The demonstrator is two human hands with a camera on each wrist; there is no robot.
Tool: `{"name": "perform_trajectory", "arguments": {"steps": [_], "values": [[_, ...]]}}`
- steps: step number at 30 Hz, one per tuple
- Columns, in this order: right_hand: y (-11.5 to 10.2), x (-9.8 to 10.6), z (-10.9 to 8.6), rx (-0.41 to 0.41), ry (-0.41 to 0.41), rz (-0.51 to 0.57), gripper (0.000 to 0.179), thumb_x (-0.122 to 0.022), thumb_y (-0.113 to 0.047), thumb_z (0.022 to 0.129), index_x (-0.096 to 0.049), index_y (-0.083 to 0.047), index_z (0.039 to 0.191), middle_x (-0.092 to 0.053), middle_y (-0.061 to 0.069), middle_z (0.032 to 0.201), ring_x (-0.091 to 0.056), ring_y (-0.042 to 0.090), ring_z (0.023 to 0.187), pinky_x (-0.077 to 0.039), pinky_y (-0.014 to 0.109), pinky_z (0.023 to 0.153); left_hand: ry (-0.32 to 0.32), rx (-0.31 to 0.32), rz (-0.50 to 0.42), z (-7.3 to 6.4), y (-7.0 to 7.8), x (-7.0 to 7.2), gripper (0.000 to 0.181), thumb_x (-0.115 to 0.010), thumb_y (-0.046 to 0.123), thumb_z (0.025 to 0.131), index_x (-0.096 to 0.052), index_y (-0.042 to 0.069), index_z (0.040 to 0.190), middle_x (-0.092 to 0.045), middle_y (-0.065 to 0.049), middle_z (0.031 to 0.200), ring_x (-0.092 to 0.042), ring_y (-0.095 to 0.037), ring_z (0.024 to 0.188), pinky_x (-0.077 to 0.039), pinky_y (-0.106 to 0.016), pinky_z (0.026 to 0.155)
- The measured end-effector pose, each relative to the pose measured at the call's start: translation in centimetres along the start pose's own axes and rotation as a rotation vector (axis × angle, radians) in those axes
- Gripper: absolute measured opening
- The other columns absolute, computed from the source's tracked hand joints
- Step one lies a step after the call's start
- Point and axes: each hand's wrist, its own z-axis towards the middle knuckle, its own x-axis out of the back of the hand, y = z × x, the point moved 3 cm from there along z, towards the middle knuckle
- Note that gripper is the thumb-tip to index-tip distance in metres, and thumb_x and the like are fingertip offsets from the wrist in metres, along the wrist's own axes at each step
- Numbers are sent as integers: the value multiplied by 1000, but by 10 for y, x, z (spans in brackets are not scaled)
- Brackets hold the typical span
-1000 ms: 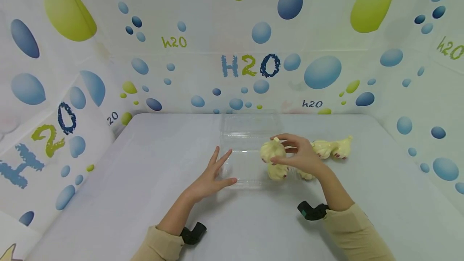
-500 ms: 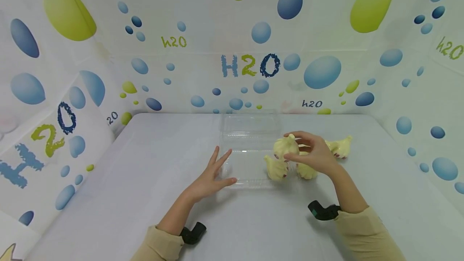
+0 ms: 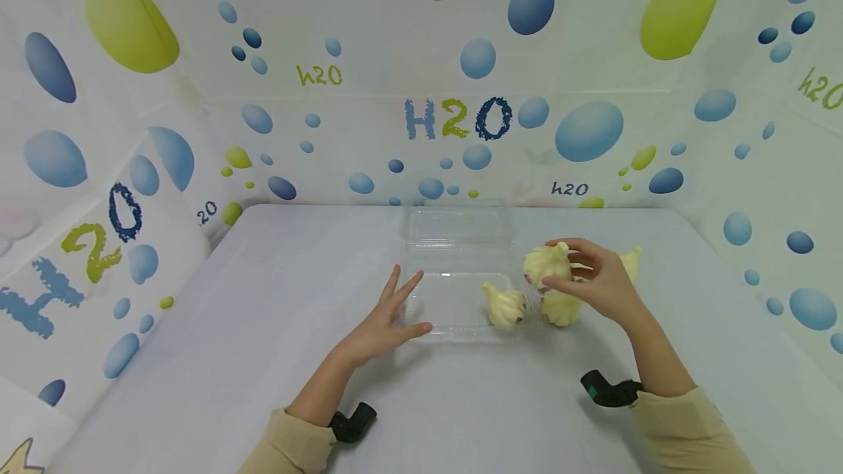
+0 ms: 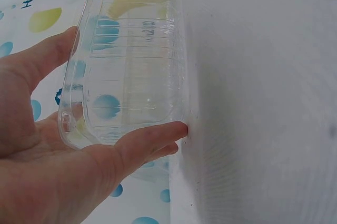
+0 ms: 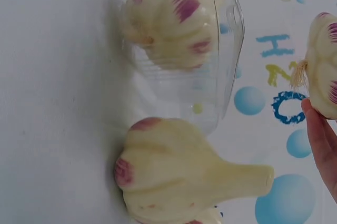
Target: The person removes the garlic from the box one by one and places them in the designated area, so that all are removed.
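A clear plastic hinged container (image 3: 448,302) lies with its lid (image 3: 457,225) folded back. Inside, at its right end, sits one garlic bulb (image 3: 505,307). My left hand (image 3: 377,324) spreads its fingers at the container's left end; the left wrist view shows thumb and fingers around that end (image 4: 73,124). Between thumb and fingers, my right hand (image 3: 606,280) pinches another garlic bulb (image 3: 545,265), raised just right of the container, its roots (image 5: 299,74) visible in the right wrist view. Below it, a garlic bulb (image 3: 560,309) rests on the table beside the container.
Behind the right hand, another garlic bulb (image 3: 631,263) shows partly; the hand hides what else lies there. The white table (image 3: 296,262) ends at a backdrop (image 3: 369,145) with blue and green spots. Black wrist devices (image 3: 352,423) sit at both sleeves.
My right hand has carried the pinched garlic bulb rightward, from over the container to beyond its right side. The bulb inside now shows fully. My left hand stays where it was.
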Motion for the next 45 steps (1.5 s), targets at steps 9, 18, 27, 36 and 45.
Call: {"name": "perform_trajectory", "arguments": {"steps": [9, 18, 27, 36, 45], "values": [[8, 15, -7, 7, 96, 2, 44, -76, -7, 74, -59, -4, 114, -59, -4, 111, -57, 7, 93, -50, 17, 75, -5, -4, 6, 0, 1, 0, 81, -69, 25, 83, -20, 25, 147, 16, -6, 151, -5, -36, 137, -23, -51, 105], [16, 28, -16, 32, 159, -1, 43, -75, 3, 72, -60, -4, 111, -59, -1, 109, -58, 7, 89, -50, 15, 70, -10, 18, -10, -13, 33, 2, 78, -66, 12, 85, -19, 12, 147, 15, -17, 150, -5, -41, 135, -22, -54, 104], [138, 52, -17, 66, 187, 33, 55, -77, -1, 71, -57, -9, 122, -57, 8, 121, -58, 16, 97, -51, 19, 71, 0, 23, 3, -16, 40, 2, 76, -65, 11, 84, -21, 11, 146, 13, -18, 150, -6, -42, 135, -22, -56, 103], [112, 58, -30, 25, 203, 13, 53, -77, -5, 72, -57, -12, 120, -58, 1, 118, -58, 11, 94, -50, 15, 70, 2, 24, 3, -17, 41, 2, 77, -66, 12, 84, -20, 11, 147, 13, -18, 150, -7, -42, 135, -22, -56, 103], [136, 64, -39, -49, 244, -161, 51, -78, -23, 73, -57, -24, 120, -55, -3, 119, -58, 6, 94, -51, 16, 67, 11, 13, 18, -2, 6, -1, 80, -69, 20, 83, -20, 22, 147, 15, -10, 151, -6, -39, 136, -23, -55, 103]]}}
